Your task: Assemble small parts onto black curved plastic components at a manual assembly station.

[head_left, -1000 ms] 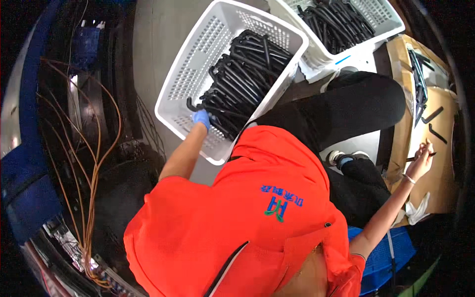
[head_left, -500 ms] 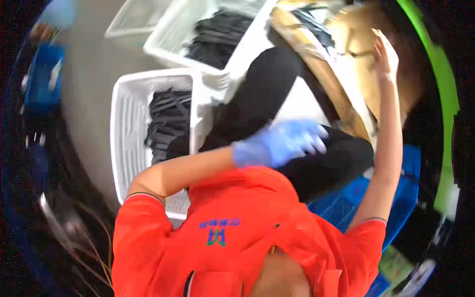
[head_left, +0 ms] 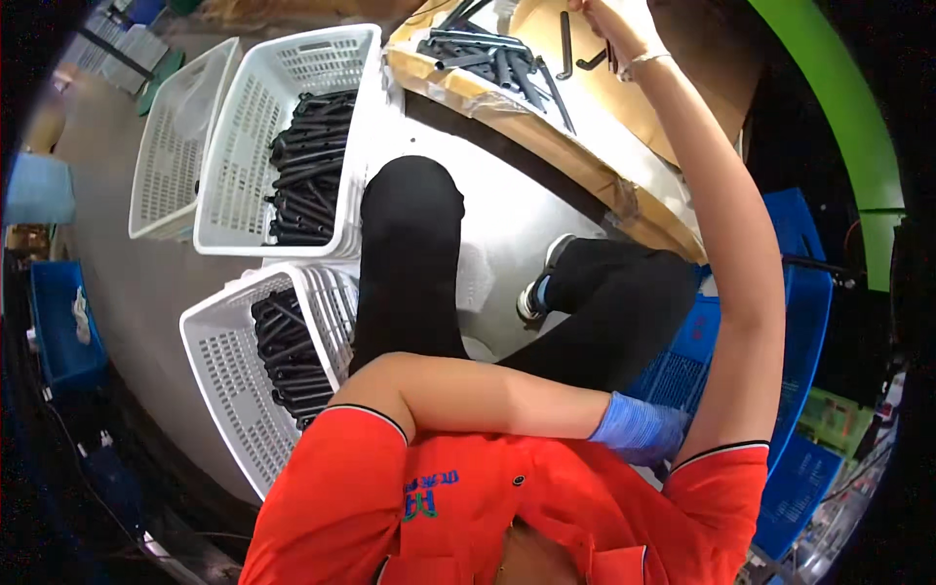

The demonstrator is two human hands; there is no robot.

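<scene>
Black tubes (head_left: pixel 502 68) lie heaped at the left side of a big cardboard box (head_left: pixel 595 180), with more of them in two white baskets, the upper one (head_left: pixel 226 185) and the lower one (head_left: pixel 232 395). Because the heap in the box is loose and criss-crossed, a tug on one tube could drag or tip its neighbours. The right forearm crosses the box's near wall, so it could catch on the torn cardboard edge. The left forearm passes across the body, ending close to the right upper arm and the blue crates (head_left: pixel 804 302); crossed like this, the arms could block each other. The left hand (head_left: pixel 639 431), in a blue glove, has its fingers hidden, so its grip cannot be told. The right hand (head_left: pixel 616 24) is cut by the top edge; a short dark end shows at its palm side, perhaps a held tube, but I cannot tell how closed the fingers are. Smallest, one bent tube (head_left: pixel 565 44) lies singly just left of that hand.
</scene>
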